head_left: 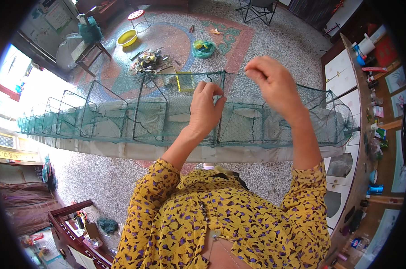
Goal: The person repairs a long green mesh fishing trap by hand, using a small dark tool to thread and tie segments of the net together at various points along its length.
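A long green mesh net trap (185,121) with dark rectangular wire frames stretches across in front of me, lying on a pale narrow support (203,154). My left hand (205,107) is closed beside one upright frame, its thumb and forefinger pinching the netting there. Higher and to the right, my right hand (272,85) is raised above the net's far edge. Its fingers are curled together in a pinch; anything thin between them is too small to make out. The netting narrows to a gathered end (353,130) at the right.
On the floor beyond lie a pile of scraps (149,61), a yellow basin (127,38), a green plastic bag (203,49) and a yellow-edged box (185,82). A red-topped stool (137,15) stands farther back. A cluttered cabinet (346,96) runs along the right; a wooden chair (72,224) is lower left.
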A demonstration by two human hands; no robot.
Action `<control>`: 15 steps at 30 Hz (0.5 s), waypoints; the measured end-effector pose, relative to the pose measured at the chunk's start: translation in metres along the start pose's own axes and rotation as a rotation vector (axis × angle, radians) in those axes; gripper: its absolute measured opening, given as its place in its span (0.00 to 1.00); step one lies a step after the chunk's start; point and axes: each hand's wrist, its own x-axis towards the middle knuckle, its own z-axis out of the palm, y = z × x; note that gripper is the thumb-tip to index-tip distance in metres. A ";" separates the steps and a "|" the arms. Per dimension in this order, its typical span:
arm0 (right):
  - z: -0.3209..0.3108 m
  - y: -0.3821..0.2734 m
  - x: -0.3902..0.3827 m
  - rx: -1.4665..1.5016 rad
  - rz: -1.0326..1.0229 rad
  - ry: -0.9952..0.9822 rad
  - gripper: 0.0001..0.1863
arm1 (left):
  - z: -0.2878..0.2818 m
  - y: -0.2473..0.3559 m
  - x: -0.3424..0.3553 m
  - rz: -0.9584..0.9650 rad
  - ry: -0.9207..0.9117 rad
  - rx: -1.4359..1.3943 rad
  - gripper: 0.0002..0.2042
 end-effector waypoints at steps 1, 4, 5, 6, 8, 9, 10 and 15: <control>0.008 0.005 0.000 -0.064 0.017 -0.045 0.04 | 0.000 -0.001 -0.001 -0.016 0.010 0.001 0.11; 0.028 0.018 0.001 -0.204 0.001 -0.099 0.04 | 0.001 0.000 0.000 -0.066 0.039 -0.035 0.12; 0.032 0.021 0.000 -0.243 -0.014 -0.104 0.04 | 0.001 0.000 0.000 -0.083 0.048 -0.053 0.12; 0.035 0.025 -0.001 -0.264 -0.023 -0.110 0.04 | 0.001 0.000 0.000 -0.117 0.038 -0.069 0.13; 0.040 0.030 -0.003 -0.307 -0.039 -0.121 0.04 | 0.000 0.000 -0.001 -0.185 0.018 -0.100 0.15; 0.042 0.034 -0.003 -0.317 -0.043 -0.120 0.03 | 0.001 -0.001 -0.001 -0.220 -0.002 -0.117 0.16; 0.045 0.037 -0.004 -0.327 -0.047 -0.119 0.03 | 0.001 -0.004 -0.001 -0.254 -0.023 -0.133 0.18; 0.056 0.046 -0.005 -0.205 -0.053 -0.135 0.02 | 0.007 -0.019 -0.001 -0.470 -0.143 -0.315 0.24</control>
